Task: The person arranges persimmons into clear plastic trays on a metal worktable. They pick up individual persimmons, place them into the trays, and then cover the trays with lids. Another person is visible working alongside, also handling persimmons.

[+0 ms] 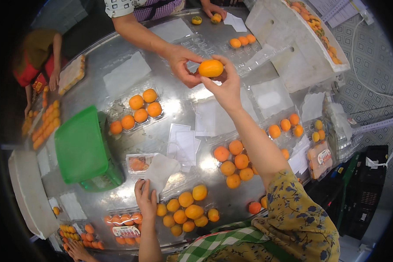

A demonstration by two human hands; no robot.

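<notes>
My right hand (227, 80) reaches up and grips an orange persimmon (211, 68) from the right, while a co-worker's hand (183, 64) touches its left side. My left hand (146, 196) rests low on the table, its fingertips at the edge of a white paper sheet (160, 170); whether it pinches the sheet I cannot tell. Right of that hand lies a group of persimmons (194, 212). Below it to the left is a clear pack of persimmons (126, 218) with a printed label. More persimmons (241, 161) sit in a clear tray, partly behind my right forearm.
A green plastic bin (82, 144) stands at the left. White cards (185, 147) lie mid-table. A large foam box (281, 42) leans at the upper right, persimmons in its top. Filled trays (140, 115) and white sheets surround them. Co-workers stand across the table and at the left.
</notes>
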